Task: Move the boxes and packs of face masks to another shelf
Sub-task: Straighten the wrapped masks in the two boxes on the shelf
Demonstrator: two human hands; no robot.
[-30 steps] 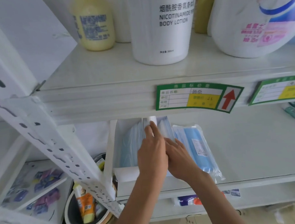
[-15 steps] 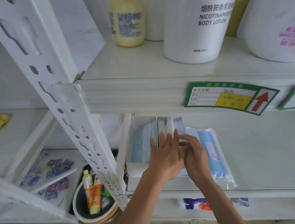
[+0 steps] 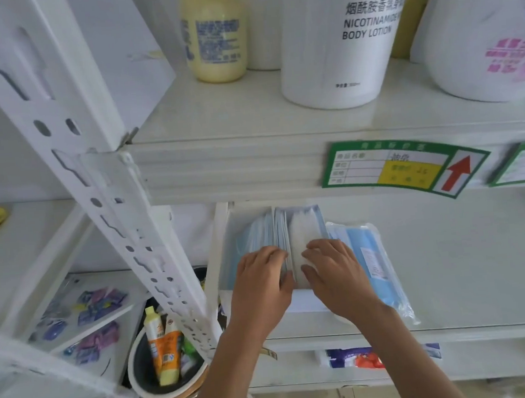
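Observation:
An open white box (image 3: 225, 233) stands at the left end of the middle shelf (image 3: 466, 260), filled with upright packs of blue and white face masks (image 3: 301, 224). My left hand (image 3: 259, 281) lies over the left packs, its fingers curled onto their top edges. My right hand (image 3: 334, 272) pinches a whitish pack in the box between thumb and fingers. The two hands nearly touch. Just right of the box, a loose clear pack of blue masks (image 3: 374, 252) lies flat on the shelf, partly under my right wrist.
The shelf above (image 3: 236, 169) carries a yellow bottle (image 3: 213, 31), a white body lotion tub (image 3: 342, 33) and a large white jug (image 3: 488, 36), and overhangs the box. A perforated white upright (image 3: 94, 181) slants at the left. Below left stands a bucket of tubes (image 3: 164, 359).
The view has shifted left and closer. My hands, pressed together a second ago, have parted slightly and lowered onto the packs, the right now gripping the whitish pack.

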